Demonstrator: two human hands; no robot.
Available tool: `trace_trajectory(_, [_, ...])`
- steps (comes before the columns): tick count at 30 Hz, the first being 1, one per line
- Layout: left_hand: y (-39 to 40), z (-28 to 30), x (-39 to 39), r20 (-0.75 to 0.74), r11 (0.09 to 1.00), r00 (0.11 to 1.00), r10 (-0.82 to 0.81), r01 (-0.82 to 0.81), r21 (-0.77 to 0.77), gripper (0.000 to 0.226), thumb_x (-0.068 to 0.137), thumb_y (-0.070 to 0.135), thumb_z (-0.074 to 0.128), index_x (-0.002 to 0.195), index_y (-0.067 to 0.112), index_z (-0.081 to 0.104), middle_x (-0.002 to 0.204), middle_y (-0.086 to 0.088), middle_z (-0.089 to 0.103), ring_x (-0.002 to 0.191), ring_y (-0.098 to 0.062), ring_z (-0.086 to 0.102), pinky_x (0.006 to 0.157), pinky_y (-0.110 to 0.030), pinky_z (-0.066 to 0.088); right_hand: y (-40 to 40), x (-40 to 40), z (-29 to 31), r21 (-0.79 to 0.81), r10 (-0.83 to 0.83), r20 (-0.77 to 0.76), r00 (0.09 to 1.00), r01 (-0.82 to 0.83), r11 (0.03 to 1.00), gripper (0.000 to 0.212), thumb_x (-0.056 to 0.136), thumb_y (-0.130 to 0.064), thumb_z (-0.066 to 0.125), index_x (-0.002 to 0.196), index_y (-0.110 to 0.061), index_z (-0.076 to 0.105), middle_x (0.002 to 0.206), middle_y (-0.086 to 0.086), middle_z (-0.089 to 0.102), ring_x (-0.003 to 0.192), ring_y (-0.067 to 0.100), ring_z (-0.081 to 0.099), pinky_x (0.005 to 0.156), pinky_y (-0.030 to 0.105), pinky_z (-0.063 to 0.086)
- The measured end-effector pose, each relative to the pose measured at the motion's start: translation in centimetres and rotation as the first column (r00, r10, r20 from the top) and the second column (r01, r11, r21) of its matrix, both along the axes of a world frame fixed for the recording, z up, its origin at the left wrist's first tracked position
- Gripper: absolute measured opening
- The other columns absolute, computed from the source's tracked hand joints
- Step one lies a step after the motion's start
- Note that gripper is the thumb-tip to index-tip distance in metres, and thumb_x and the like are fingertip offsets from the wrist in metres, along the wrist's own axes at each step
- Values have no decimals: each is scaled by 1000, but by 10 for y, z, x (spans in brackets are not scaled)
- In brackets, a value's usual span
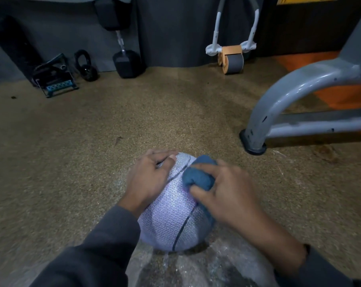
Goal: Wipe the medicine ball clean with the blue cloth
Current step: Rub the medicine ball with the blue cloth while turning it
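Speckled gym floor (pixel 92 141). Left hand (pixel 148 179) steadies heavy, textured medicine ball (pixel 171 216), fingers (pixel 165 160) spread wide; right hand (pixel 229 193) fingers bunch soft blue cloth (pixel 198 177) against the top.

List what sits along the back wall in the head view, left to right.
Blue-trimmed black step stand → black kettlebell → black hex dumbbell standing on end → orange-and-grey ab roller with white handles → grey machine frame, which comes forward from the wall on the right.
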State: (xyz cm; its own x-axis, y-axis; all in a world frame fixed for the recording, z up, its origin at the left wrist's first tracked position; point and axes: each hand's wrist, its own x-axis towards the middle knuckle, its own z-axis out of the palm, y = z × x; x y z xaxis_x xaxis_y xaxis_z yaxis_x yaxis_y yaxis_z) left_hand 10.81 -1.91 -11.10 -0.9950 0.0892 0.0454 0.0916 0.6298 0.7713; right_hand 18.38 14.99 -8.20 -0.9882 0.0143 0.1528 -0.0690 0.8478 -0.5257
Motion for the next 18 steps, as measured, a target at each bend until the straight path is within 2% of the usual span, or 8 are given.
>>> trace_trajectory(3, [3, 0, 4, -21, 999, 1000, 17, -18, -39, 24, 97, 48, 52, 112, 45, 70, 114, 28, 57, 105, 4, 55, 77, -19, 38, 5, -6, 4, 31, -22, 2, 1000, 22, 999, 43, 74, -57, 60, 116, -47, 66, 93, -7, 64, 83, 18, 63, 73, 32, 50])
trace_trajectory(5, [3, 0, 4, -25, 998, 999, 31, -32, -45, 21, 97, 48, 53, 108, 49, 70, 113, 30, 58, 107, 5, 55, 83, -23, 41, -6, 7, 4, 141, 40, -46, 998, -33, 989, 44, 72, -58, 57, 113, -45, 68, 89, -7, 65, 77, 17, 63, 66, 29, 49])
trace_trajectory(7, [3, -1, 5, -30, 998, 999, 29, -31, -52, 20, 96, 48, 53, 104, 52, 71, 111, 34, 58, 109, 7, 54, 90, -26, 41, -14, 19, 6, 136, 63, -63, 996, -54, 989, 47, 66, -59, 53, 107, -44, 70, 84, -8, 66, 71, 16, 64, 60, 27, 50])
trace_trajectory(11, [7, 0, 10, -29, 997, 1000, -4, 2, -73, 24, 98, 48, 51, 111, 47, 71, 112, 31, 56, 97, 3, 58, 77, -23, 45, 9, -5, 1, -9, -39, 15, 999, 39, 999, 52, 66, -60, 47, 112, -48, 68, 92, -8, 70, 81, 18, 67, 73, 34, 54])
trace_trajectory(13, [9, -1, 12, -37, 997, 999, 4, -6, -80, 25, 98, 49, 49, 112, 46, 70, 112, 30, 55, 94, 0, 59, 79, -27, 49, 18, -10, 0, -14, -74, -4, 997, 73, 997, 49, 68, -59, 48, 111, -48, 68, 90, -8, 70, 81, 19, 67, 72, 35, 54])
trace_trajectory(16, [9, -1, 11, -68, 992, 998, 10, -19, -121, 24, 97, 50, 50, 108, 49, 71, 111, 31, 57, 101, 6, 55, 83, -25, 43, 4, 10, 4, 50, 27, -14, 1000, -26, 998, 52, 68, -60, 47, 116, -48, 64, 96, -9, 68, 83, 17, 66, 74, 36, 54])
trace_trajectory(18, [7, -2, 10, -67, 994, 998, -6, -2, -109, 23, 97, 49, 51, 107, 49, 72, 112, 30, 58, 103, 7, 54, 84, -25, 41, -5, 19, 7, 8, 79, 2, 997, -79, 997, 51, 68, -60, 49, 117, -50, 61, 95, -11, 67, 83, 15, 65, 73, 35, 54])
